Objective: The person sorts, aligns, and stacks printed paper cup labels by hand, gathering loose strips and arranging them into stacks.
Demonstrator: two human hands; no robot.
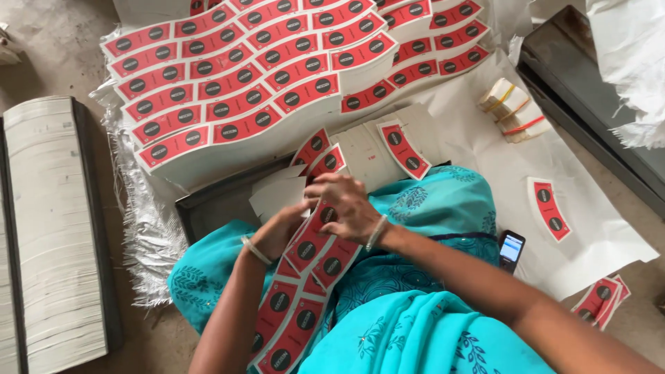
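My left hand [278, 227] and my right hand [345, 206] meet over my lap, both gripping a fanned bundle of curved red paper blanks with black round marks [305, 291]. The bundle runs down across my teal clothing toward the lower edge. Just past my fingers a few more red blanks [320, 154] and white blank backs [277, 195] lie on a dark tray [208, 208].
Rows of stacked red blanks [235, 90] fill the floor ahead on white sheeting [596, 228]. A tall white stack [48, 221] lies at left. Banded bundles [516, 111], a small phone [511, 248], loose red blanks [551, 208] and a dark metal box [589, 90] lie at right.
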